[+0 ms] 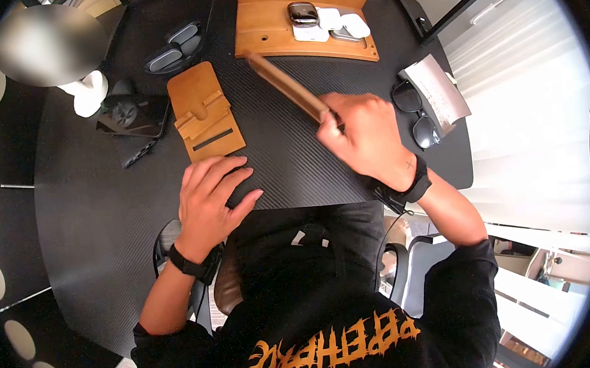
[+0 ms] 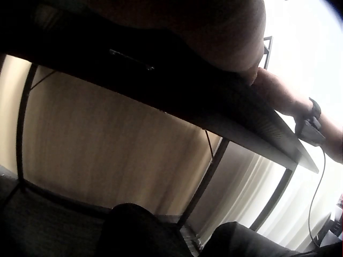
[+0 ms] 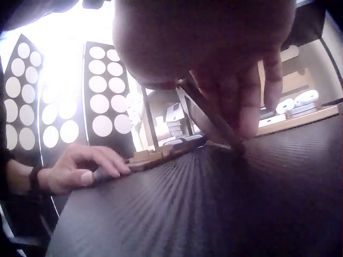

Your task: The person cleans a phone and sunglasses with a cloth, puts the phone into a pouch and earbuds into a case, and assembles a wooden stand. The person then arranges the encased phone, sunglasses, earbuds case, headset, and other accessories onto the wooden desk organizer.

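My right hand (image 1: 366,131) pinches the near end of a thin brown board (image 1: 288,85), which is seen almost edge-on and slants away to the far left. In the right wrist view the board (image 3: 211,115) stands tilted, its lower edge close over the black desk, with fingers along its far side. My left hand (image 1: 207,197) lies palm down at the desk's front edge, fingers spread and gently bent over a small dark rounded thing (image 1: 240,190); I cannot tell what that is. Just beyond those fingertips lies a light-brown wooden stand piece (image 1: 204,112) with a slot and a notch.
At the back, a wooden organizer (image 1: 257,39) bears white earbud cases and a dark watch-like item. Sunglasses (image 1: 409,97) and a paper packet (image 1: 442,91) lie at right. Farther left are a glasses-shaped black item (image 1: 175,50), a dark glossy device (image 1: 133,117) and a white stand (image 1: 90,94).
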The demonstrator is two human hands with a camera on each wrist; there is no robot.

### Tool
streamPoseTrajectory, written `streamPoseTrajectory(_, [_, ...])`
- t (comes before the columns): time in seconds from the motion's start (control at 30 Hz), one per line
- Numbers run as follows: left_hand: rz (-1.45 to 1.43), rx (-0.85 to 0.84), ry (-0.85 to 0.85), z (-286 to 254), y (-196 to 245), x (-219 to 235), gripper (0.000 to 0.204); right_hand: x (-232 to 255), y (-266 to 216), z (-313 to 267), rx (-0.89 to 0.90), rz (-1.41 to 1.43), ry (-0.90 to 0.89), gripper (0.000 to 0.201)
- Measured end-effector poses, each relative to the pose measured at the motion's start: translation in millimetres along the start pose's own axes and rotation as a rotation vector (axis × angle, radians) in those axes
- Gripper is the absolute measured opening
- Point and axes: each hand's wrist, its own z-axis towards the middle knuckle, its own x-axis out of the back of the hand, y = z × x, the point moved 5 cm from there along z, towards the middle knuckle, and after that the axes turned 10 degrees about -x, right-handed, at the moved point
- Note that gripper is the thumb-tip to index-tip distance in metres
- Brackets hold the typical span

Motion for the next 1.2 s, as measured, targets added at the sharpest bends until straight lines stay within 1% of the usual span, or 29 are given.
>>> streamPoseTrajectory(0.03, [-0.002,0.0,0.001,0,0,0,0.035,1,8,2,-0.04,0.036,-0.018,0.025])
streamPoseTrajectory(0.07, [-0.001,-0.002,0.001,0,0,0,0.035,4,11,4,-0.041,0.037,-0.016,0.025])
streamPoseTrajectory(0.13, [0.001,-0.002,-0.003,0,0,0,0.035,3,20,8,-0.178,0.07,-0.111,0.024])
streamPoseTrajectory(0.17, [0.001,-0.003,-0.002,0,0,0,0.035,2,23,10,-0.212,0.118,-0.149,0.025])
streamPoseTrajectory(0.2, [0.004,-0.001,-0.008,0,1,1,0.035,0,28,10,-0.209,0.114,-0.146,0.025])
streamPoseTrajectory(0.27, [0.012,-0.002,0.006,1,1,1,0.035,-12,44,13,-0.198,0.057,-0.273,0.026])
streamPoseTrajectory(0.3, [0.002,0.0,0.003,1,1,1,0.035,-12,46,12,-0.212,-0.016,-0.245,0.027])
streamPoseTrajectory(0.4, [0.002,-0.002,0.015,0,0,1,0.035,-6,45,16,-0.225,-0.108,-0.236,0.027])
streamPoseTrajectory(0.43, [-0.006,-0.001,0.017,-1,0,0,0.035,-3,46,19,-0.177,-0.113,-0.195,0.025])
streamPoseTrajectory(0.47, [-0.014,0.001,0.015,-1,0,0,0.035,0,46,25,-0.17,-0.111,-0.193,0.025])
streamPoseTrajectory(0.53, [-0.013,0.004,0.008,0,0,1,0.035,15,42,42,-0.153,-0.139,-0.096,0.023])
streamPoseTrajectory(0.6, [0.007,-0.005,0.013,2,1,2,0.035,19,42,64,-0.137,-0.191,-0.08,0.02])
streamPoseTrajectory(0.67, [-0.002,-0.003,0.007,2,1,1,0.034,24,38,89,0.078,-0.198,0.117,0.03])
streamPoseTrajectory(0.7, [-0.008,0.004,0.007,1,1,0,0.034,20,43,103,0.078,-0.199,0.12,0.03])
streamPoseTrajectory(0.77, [-0.008,0.0,0.009,1,1,0,0.034,8,47,126,0.221,-0.25,0.178,0.046])
streamPoseTrajectory(0.8, [-0.01,-0.002,0.01,0,1,1,0.034,3,51,137,0.227,-0.248,0.181,0.046])
streamPoseTrajectory(0.87, [-0.008,-0.008,0.017,0,0,1,0.034,-6,52,155,0.185,-0.354,0.098,0.054])
streamPoseTrajectory(0.9, [-0.015,-0.013,0.019,0,0,1,0.034,-11,57,162,0.073,-0.384,-0.047,0.058])
streamPoseTrajectory(0.93, [-0.009,-0.007,0.024,0,0,2,0.034,-15,59,166,0.083,-0.383,-0.049,0.058])
streamPoseTrajectory(1.0, [-0.018,-0.017,0.02,0,0,2,0.035,-22,67,173,0.227,-0.337,0.051,0.056])
streamPoseTrajectory(1.03, [-0.016,-0.013,0.024,-1,-1,2,0.035,-25,68,176,0.232,-0.338,0.05,0.056])
streamPoseTrajectory(1.1, [-0.034,-0.011,0.015,-2,-1,1,0.036,-26,68,178,0.279,-0.364,0.106,0.051])
streamPoseTrajectory(1.2, [-0.025,-0.01,0.015,-1,0,2,0.035,-25,63,181,0.3,-0.411,0.073,0.045])
